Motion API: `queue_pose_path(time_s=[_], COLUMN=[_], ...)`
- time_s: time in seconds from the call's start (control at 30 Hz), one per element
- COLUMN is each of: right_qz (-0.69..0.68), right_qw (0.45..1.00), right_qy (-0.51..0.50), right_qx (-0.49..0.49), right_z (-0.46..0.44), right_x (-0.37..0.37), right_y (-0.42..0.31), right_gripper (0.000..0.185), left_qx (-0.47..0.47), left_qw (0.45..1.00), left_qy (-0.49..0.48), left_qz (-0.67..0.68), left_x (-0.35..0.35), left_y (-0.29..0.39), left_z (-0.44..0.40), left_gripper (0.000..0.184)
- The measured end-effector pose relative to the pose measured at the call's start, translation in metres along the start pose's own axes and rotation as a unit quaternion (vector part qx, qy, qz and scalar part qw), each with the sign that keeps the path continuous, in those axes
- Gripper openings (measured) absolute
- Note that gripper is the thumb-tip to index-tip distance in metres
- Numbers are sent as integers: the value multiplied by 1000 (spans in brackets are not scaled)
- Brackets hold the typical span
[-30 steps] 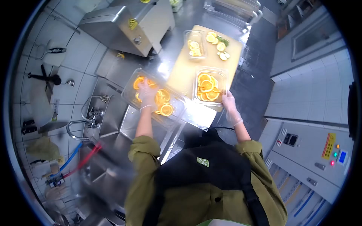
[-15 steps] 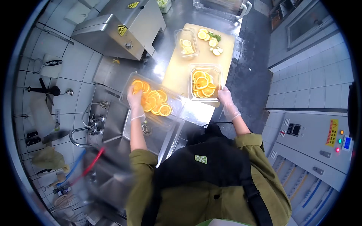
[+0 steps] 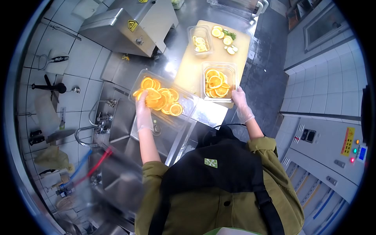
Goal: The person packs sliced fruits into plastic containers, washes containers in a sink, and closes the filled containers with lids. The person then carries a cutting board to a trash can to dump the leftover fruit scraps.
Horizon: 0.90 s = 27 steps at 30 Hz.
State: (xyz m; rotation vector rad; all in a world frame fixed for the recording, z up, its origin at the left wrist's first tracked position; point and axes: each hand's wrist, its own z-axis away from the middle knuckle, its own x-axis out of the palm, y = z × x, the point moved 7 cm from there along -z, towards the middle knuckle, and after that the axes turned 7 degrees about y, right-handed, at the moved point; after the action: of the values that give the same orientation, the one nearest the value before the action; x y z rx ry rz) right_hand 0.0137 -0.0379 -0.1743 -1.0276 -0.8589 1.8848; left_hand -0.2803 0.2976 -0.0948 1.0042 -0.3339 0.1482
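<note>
My left hand [image 3: 143, 106], in a clear glove, is closed on several orange slices [image 3: 155, 100] over a long clear tray [image 3: 189, 106]. More orange slices [image 3: 176, 109] lie in that tray, which rests across the sink edge. With fingers closed on its near right corner, my gloved right hand [image 3: 241, 101] grips a square clear container [image 3: 205, 80]. Orange slices [image 3: 215, 82] are piled inside it. This container stands on the near end of a yellowish cutting board [image 3: 190, 70].
Farther up the board are a clear container [image 3: 192, 40] of pale slices and some lemon pieces [image 3: 227, 40]. A metal machine [image 3: 129, 31] stands at the back left. The sink [image 3: 118, 135] with its faucet [image 3: 84, 135] lies left; knives [image 3: 58, 136] hang on the wall.
My left hand has lifted a bunch of orange slices off the others in the long tray. My right hand keeps its grip on the square container. The whole view has shifted slightly.
</note>
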Motion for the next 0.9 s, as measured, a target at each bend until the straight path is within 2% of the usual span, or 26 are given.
queue_pose_path(time_s=[0.07,0.1,0.13,0.2,0.3,0.33,0.37,0.43,0.5,0.53,0.67,0.77,0.87,0.9], right_qz=[-15,-20,11,24,-1,-11,10,16,13,10,4,-9,0,1], right_qw=[1000,1000,1000,999,1000,1000,999,1000,1000,1000,998,999,998,999], right_qy=[12,19,-6,-9,-11,-10,-12,-9,-16,-21,8,-26,-37,-34], right_qx=[-5,-7,21,19,17,9,33,4,-4,-9,-64,-17,-40,-40], right_z=[-3,-4,-2,-2,3,1,3,-2,0,0,1,16,5,0], right_x=[3,2,1,1,2,2,1,1,1,2,1,-3,1,2], right_y=[3,6,6,6,2,3,0,3,2,3,-1,-17,-5,0], right_gripper=[30,30,42,42,41,41,40,39,40,40,35,42,42,42], left_qx=[-77,17,111,224,200,55,-93,-29,-2,12,220,345,383,405], left_qw=[995,994,975,914,890,930,944,947,903,873,757,680,652,630], left_qy=[-36,-105,-171,-298,-364,-340,-309,-276,-305,-316,-309,-293,-262,-283], left_qz=[44,-22,-84,-161,-186,-129,-69,-160,-303,-372,-532,-577,-600,-599], left_x=[27,41,55,108,173,199,223,239,241,245,248,239,232,233], left_y=[0,1,-4,-6,-48,-64,-82,-121,-169,-173,-140,-137,-136,-145], left_z=[27,29,33,85,103,109,118,109,89,92,119,133,156,159], left_gripper=[38,40,41,42,38,41,44,45,49,52,61,61,47,41])
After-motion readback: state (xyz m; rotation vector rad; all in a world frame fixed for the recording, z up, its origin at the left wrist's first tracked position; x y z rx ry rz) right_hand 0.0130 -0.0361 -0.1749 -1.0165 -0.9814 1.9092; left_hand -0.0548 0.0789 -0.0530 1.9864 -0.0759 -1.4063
